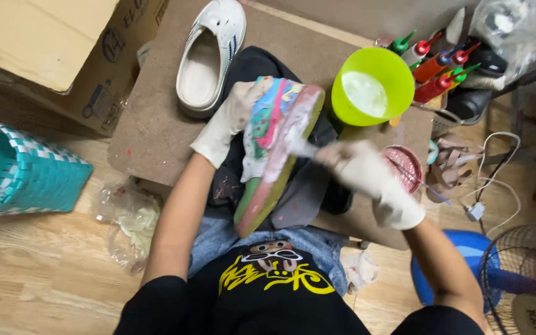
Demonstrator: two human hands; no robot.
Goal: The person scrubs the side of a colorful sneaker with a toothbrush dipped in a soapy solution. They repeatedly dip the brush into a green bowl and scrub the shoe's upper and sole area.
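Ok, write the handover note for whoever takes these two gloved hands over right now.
Left hand: gloved, gripping the colourful sneaker, sole turned up over the lap.
Right hand: gloved, holding a small brush against the sole's edge.
Green bowl of white liquid stands on the board, squeeze bottles behind it, white shoe at the far side.
Done: sole edge looks wet and whitish.
Left: how much remains can't be told.
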